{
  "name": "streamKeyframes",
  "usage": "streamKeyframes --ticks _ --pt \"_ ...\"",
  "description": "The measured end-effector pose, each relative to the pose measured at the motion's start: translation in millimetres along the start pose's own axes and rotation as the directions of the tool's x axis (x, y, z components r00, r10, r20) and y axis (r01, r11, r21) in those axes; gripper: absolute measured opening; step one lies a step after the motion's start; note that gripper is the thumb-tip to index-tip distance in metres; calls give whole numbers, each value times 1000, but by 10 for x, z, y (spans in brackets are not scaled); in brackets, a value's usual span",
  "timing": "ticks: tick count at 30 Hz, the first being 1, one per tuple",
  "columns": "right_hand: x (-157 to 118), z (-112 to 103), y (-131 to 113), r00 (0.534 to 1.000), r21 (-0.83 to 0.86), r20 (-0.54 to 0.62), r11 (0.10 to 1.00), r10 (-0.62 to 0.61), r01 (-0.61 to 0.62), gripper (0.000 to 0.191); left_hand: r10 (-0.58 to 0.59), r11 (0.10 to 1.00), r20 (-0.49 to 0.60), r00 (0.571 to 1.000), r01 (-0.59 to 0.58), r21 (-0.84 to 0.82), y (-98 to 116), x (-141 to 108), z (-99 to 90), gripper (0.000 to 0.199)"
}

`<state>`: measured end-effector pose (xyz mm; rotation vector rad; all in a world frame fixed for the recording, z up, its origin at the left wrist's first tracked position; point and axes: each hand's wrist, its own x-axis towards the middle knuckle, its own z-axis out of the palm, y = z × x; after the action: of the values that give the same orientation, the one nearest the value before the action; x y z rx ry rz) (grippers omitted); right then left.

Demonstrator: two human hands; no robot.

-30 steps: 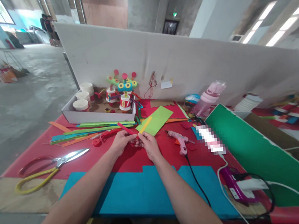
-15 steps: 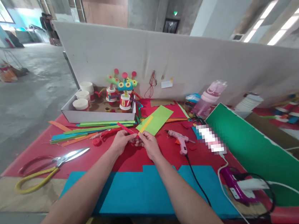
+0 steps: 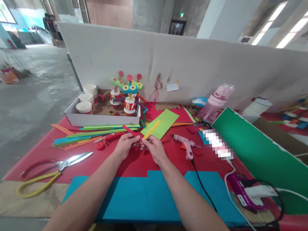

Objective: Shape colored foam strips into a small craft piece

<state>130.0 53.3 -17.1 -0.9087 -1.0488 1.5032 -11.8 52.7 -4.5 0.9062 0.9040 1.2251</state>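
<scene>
My left hand [image 3: 126, 146] is closed in a pinch on a red paper strip [image 3: 128, 130], which points up and to the left. With thumb and fingers pressed together, my right hand [image 3: 154, 147] grips a yellow paper strip [image 3: 153, 128] slanting up to the right. The strips' near ends come together between my fingertips, where the fingers hide how they meet. Behind the yellow strip lies a light green paper sheet [image 3: 166, 123]. Right of my hands, a pink glue gun [image 3: 186, 144] rests on the red table covering [image 3: 100, 184].
Large scissors [image 3: 61, 166] lie open at the left, near several coloured paper strips [image 3: 76, 140]. Behind them a white box [image 3: 101, 117] holds paper cups and cup figures. A pink bottle [image 3: 216, 102], a green board [image 3: 270, 161] and a purple power strip [image 3: 246, 192] stand right.
Both hands stay close together in nearly the same place. The yellow strip has shifted slightly up and to the right, and the view has moved a little.
</scene>
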Motion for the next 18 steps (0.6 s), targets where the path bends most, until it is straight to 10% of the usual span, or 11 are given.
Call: streamKeyframes --ticks 12,18 --pt "1 -64 6 1000 -66 -3 997 28 -28 32 146 982 -250 957 -171 -84 285 52 -219 29" --pt "-5 -65 -10 999 -32 -6 999 43 -44 33 253 941 -422 870 -322 -100 432 98 -435 33"
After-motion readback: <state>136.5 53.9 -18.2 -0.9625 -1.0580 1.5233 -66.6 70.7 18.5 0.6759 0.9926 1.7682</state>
